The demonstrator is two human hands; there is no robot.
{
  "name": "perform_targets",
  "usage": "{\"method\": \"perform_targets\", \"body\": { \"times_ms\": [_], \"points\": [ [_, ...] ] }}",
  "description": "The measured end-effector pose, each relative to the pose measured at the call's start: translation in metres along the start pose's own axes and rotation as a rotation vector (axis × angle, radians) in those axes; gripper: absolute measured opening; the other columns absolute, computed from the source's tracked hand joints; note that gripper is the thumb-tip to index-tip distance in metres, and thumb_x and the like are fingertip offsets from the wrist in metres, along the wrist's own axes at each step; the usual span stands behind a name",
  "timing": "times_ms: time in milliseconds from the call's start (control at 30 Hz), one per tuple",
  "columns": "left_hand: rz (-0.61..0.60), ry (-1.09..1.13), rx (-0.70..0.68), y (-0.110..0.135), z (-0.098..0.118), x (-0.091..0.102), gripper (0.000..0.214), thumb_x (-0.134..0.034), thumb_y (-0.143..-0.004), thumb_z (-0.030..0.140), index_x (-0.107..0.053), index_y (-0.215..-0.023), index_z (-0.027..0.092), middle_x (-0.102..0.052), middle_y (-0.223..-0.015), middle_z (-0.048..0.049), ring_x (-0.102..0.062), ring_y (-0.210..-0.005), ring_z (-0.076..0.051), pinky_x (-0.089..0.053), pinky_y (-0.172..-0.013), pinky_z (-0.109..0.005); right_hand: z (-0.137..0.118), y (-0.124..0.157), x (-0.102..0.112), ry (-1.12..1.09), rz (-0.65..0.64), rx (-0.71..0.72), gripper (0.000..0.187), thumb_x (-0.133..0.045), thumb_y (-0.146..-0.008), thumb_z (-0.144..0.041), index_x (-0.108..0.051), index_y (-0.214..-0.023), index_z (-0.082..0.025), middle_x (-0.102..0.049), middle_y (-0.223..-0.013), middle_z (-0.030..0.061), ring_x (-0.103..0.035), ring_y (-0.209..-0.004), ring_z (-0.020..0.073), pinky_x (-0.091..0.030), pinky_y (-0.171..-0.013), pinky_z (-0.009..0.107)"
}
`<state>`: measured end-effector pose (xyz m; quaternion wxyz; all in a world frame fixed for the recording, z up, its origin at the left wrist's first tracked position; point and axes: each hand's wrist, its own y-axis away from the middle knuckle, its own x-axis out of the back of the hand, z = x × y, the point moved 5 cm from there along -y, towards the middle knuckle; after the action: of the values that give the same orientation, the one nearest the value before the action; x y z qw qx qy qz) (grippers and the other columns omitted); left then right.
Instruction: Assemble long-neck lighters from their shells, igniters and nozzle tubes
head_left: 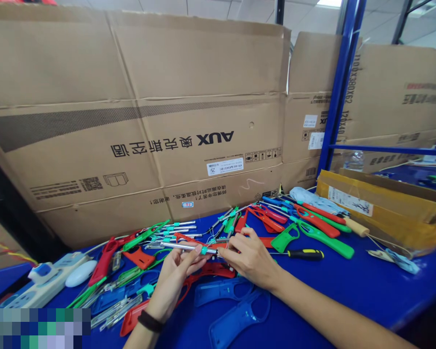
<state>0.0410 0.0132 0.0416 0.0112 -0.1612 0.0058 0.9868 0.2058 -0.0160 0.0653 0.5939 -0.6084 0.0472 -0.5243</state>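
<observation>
My left hand, a dark band on its wrist, is closed on a slim silver metal tube with a teal collar. The tube points out to the left, and thin wires rise near the collar. At the tube's right end my right hand has its fingers pinched together; what lies between them is hidden. Under the hands is a red plastic lighter shell half. Nearer to me lie two blue shell halves with finger loops.
A yellow-black screwdriver lies right of my right hand. Red and green lighter shells and more metal tubes are heaped behind. A white power strip stands left, a taped carton right. Tall cardboard walls the back.
</observation>
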Motion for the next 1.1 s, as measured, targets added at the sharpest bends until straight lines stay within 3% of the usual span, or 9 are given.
{"method": "perform_targets", "body": {
  "times_ms": [233, 433, 567, 700, 833, 1100],
  "points": [
    [-0.052, -0.049, -0.069, 0.007, 0.007, -0.005, 0.034, -0.086, -0.056, 0.029, -0.061, -0.076, 0.014, -0.069, -0.067, 0.0025, -0.071, -0.069, -0.017, -0.059, -0.074, -0.028, 0.001, 0.000, -0.006, -0.073, -0.079, -0.027, 0.024, -0.042, -0.097, -0.022, -0.063, -0.085, -0.020, -0.057, -0.071, -0.0001, -0.049, -0.070, 0.0145, -0.029, -0.084, 0.032],
    [-0.069, 0.024, -0.062, 0.005, 0.007, -0.004, 0.037, -0.087, -0.054, 0.027, -0.064, -0.080, 0.015, -0.071, -0.071, 0.0010, -0.070, -0.074, -0.017, -0.058, -0.074, -0.027, 0.010, 0.000, -0.010, -0.406, -0.154, -0.362, 0.012, -0.058, -0.089, -0.031, -0.063, -0.091, -0.020, -0.062, -0.083, 0.0002, -0.055, -0.082, 0.0148, -0.035, -0.080, 0.030],
    [-0.085, 0.041, -0.060, 0.004, 0.006, -0.003, 0.034, -0.086, -0.059, 0.024, -0.062, -0.082, 0.016, -0.071, -0.072, 0.0016, -0.070, -0.073, -0.015, -0.058, -0.075, -0.026, 0.009, 0.003, -0.013, -0.580, -0.176, -0.484, 0.013, -0.064, -0.085, -0.032, -0.064, -0.091, -0.021, -0.064, -0.088, 0.0009, -0.056, -0.087, 0.0171, -0.038, -0.082, 0.032],
    [-0.106, 0.062, -0.055, 0.004, 0.005, -0.003, 0.048, -0.084, -0.062, 0.023, -0.060, -0.103, 0.017, -0.073, -0.077, 0.0007, -0.071, -0.076, -0.016, -0.058, -0.076, -0.026, 0.009, 0.002, -0.018, -0.826, -0.171, -0.570, 0.019, -0.054, -0.090, -0.033, -0.065, -0.085, -0.018, -0.068, -0.084, 0.0023, -0.060, -0.084, 0.0168, -0.041, -0.082, 0.032],
    [-0.120, 0.070, -0.046, 0.002, 0.004, -0.002, 0.060, -0.081, -0.064, 0.022, -0.053, -0.117, 0.018, -0.075, -0.081, -0.0010, -0.072, -0.077, -0.018, -0.058, -0.075, -0.030, 0.008, 0.001, -0.026, -1.161, -0.275, -0.648, 0.036, -0.042, -0.095, -0.042, -0.064, -0.083, -0.016, -0.069, -0.077, 0.0030, -0.062, -0.072, 0.0147, -0.046, -0.069, 0.027],
    [-0.147, 0.078, -0.009, 0.001, 0.003, -0.001, 0.036, -0.076, -0.070, 0.024, -0.058, -0.099, 0.017, -0.076, -0.088, -0.0061, -0.072, -0.079, -0.020, -0.058, -0.070, -0.029, 0.008, 0.003, -0.025, -1.286, -0.351, -0.681, 0.029, -0.056, -0.087, -0.042, -0.068, -0.083, -0.016, -0.070, -0.076, 0.0030, -0.061, -0.068, 0.0146, -0.048, -0.068, 0.028]
  ]
}}
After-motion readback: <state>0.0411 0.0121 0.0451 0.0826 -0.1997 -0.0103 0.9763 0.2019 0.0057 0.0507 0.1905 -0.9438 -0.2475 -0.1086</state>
